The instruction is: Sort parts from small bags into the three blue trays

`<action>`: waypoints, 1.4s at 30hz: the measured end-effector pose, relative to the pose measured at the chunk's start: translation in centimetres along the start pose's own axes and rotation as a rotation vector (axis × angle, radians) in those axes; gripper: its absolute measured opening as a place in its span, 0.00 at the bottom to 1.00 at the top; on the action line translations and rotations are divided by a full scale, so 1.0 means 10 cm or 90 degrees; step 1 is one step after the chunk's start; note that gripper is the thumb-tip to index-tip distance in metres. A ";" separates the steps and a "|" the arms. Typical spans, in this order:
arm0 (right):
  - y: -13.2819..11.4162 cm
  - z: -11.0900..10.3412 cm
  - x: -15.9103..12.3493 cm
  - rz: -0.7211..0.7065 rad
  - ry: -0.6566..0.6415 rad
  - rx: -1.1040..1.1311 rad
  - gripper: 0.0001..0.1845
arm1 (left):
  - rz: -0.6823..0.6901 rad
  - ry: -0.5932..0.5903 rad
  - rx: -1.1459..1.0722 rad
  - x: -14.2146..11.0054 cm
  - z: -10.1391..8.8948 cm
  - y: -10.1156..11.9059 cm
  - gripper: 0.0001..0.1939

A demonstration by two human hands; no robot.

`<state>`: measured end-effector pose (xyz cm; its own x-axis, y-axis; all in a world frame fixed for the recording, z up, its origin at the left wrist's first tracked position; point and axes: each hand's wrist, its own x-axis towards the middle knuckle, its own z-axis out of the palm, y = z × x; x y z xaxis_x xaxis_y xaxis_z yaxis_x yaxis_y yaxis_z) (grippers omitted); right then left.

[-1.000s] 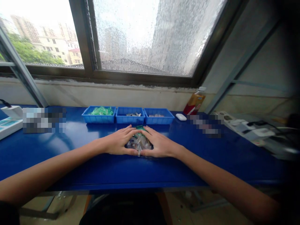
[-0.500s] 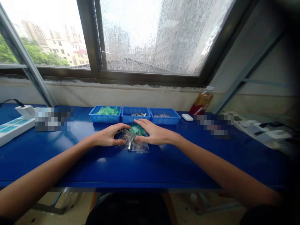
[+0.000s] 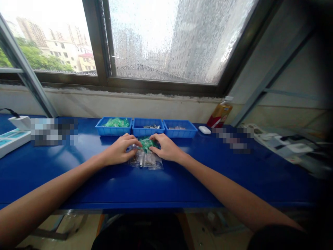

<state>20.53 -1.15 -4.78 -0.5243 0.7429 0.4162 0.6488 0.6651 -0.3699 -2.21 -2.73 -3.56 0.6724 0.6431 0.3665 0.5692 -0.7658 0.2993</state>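
A small heap of clear plastic bags (image 3: 145, 160) with metal parts and green pieces lies on the blue table (image 3: 166, 180), in front of three blue trays. My left hand (image 3: 120, 150) rests at the heap's left side with its fingers curled onto the bags. My right hand (image 3: 165, 148) sits at the heap's right side, its fingertips pinching the green bag (image 3: 145, 143) on top. Both hands touch the heap.
Three blue trays stand in a row behind the heap: the left tray (image 3: 113, 126) holds green pieces, the middle tray (image 3: 148, 127) and the right tray (image 3: 179, 128) hold small metal parts. A white case (image 3: 204, 130) and a bottle (image 3: 219, 115) stand right; a white power strip (image 3: 13, 133) lies far left.
Both hands stopped cupping the heap from its sides and moved to its far end. Their fingers now curl onto the green bag on top.
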 end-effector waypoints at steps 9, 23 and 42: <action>-0.15 0.00 0.01 0.029 0.241 0.200 0.19 | -0.091 0.067 -0.028 0.05 -0.01 0.16 0.20; -0.52 -0.05 -0.03 0.163 0.100 0.418 0.16 | -0.089 0.257 -0.141 0.04 0.10 0.13 0.05; -0.39 -0.02 -0.10 -0.132 0.123 0.055 0.23 | -0.268 0.180 -0.510 0.09 -0.05 0.24 0.16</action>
<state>18.63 -4.56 -3.61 -0.5210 0.5678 0.6374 0.4853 0.8113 -0.3260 -0.47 -3.98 -2.09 0.2864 0.9224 0.2590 0.1746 -0.3161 0.9325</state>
